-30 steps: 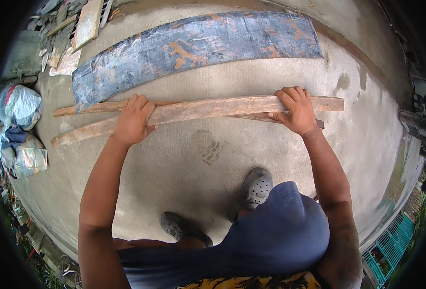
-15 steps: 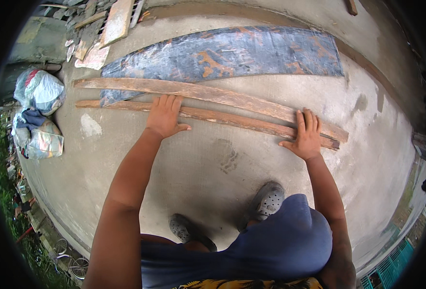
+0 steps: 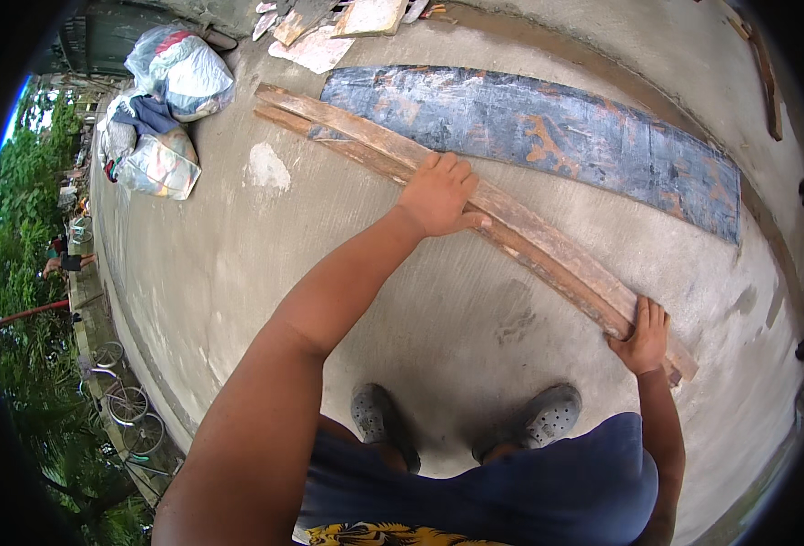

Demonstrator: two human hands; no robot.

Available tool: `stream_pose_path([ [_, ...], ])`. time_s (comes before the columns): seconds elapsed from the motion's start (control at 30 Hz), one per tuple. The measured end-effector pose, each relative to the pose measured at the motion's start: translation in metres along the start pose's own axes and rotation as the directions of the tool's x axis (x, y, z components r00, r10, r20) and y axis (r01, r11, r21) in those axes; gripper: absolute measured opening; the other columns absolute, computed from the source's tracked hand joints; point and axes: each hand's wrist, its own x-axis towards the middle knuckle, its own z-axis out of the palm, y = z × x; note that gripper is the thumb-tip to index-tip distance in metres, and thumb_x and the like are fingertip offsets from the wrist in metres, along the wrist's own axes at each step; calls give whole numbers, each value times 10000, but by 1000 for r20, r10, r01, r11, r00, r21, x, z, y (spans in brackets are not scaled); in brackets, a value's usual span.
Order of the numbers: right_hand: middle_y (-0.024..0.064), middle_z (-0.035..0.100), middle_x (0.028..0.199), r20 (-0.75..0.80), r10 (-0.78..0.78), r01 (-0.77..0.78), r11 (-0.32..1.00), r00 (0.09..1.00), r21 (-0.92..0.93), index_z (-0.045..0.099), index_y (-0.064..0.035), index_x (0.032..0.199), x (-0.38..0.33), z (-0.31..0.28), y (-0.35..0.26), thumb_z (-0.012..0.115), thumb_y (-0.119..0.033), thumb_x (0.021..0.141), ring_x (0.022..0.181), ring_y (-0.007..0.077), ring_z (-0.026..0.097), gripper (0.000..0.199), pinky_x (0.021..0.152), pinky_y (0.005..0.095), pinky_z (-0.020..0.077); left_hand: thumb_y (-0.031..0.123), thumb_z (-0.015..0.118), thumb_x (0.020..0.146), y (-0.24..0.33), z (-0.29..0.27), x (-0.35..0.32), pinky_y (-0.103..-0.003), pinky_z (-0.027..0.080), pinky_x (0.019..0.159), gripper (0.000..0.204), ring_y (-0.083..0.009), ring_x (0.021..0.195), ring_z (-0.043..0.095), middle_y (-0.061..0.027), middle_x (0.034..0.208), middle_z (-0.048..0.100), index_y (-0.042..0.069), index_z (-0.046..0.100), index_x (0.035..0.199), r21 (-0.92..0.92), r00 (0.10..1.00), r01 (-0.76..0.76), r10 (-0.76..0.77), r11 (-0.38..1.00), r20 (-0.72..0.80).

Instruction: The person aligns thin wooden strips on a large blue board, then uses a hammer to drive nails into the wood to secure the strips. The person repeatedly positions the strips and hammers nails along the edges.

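Two long brown wooden planks lie side by side, the wider plank (image 3: 552, 248) on the far side and the narrower plank (image 3: 547, 272) along its near edge. They slant from far left to near right. Around their middle, my left hand (image 3: 440, 194) is closed, fingers over the far edge and thumb on the near side. My right hand (image 3: 643, 338) grips them close to the near right end. Beyond the planks a worn blue-grey sheet with rusty orange patches (image 3: 538, 132) rests on the concrete. The undersides of the planks are hidden.
Stuffed plastic bags (image 3: 181, 77) sit at the far left. Broken boards and rubble (image 3: 366, 18) lie at the far edge. A long strip of wood (image 3: 766, 77) is at far right. Bicycles (image 3: 129, 405) stand beyond the left floor edge. My clogs (image 3: 552, 414) are on the concrete (image 3: 266, 273).
The planks have come together and turned, their right ends nearer me and their left ends off the sheet's corner. Both hands have closed round them. The view has shifted too.
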Motion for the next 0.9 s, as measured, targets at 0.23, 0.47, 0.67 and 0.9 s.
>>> stream_pose_path([
  [0.23,230,568,1349,43,-8,3,996,999,94,469,25,1457,-76,7,-40,985,-335,563,1261,435,528,1093,1114,570,383,602,662,982,-58,12,-56,-530,422,1123,780,-408,1283,596,-232,1377,638,-1,548,1465,-309,765,579,-634,754,-113],
  [0.47,224,557,1356,72,28,-32,998,997,55,486,15,1444,-98,5,-47,990,-399,566,1281,444,514,1094,1130,582,365,566,620,1007,-60,82,-73,-516,441,1150,800,-443,1353,611,-327,1394,649,-119,546,1415,-656,248,755,-929,8,274],
  [0.67,221,542,1370,67,-114,99,976,991,196,504,15,1422,-40,-27,-67,962,-515,646,1291,438,495,1045,1125,576,360,759,607,950,-54,49,-2,-541,414,1147,994,-399,1349,571,-310,1291,661,-155,616,1339,-634,-108,765,-993,-117,54],
  [0.9,239,593,1444,305,-106,-39,900,946,435,585,1,1453,72,-8,-117,720,-495,977,1363,428,536,701,1163,525,410,583,531,1077,-54,3,5,-474,385,1124,625,-299,1245,539,-149,1257,671,37,826,1146,-95,953,248,-225,964,205],
])
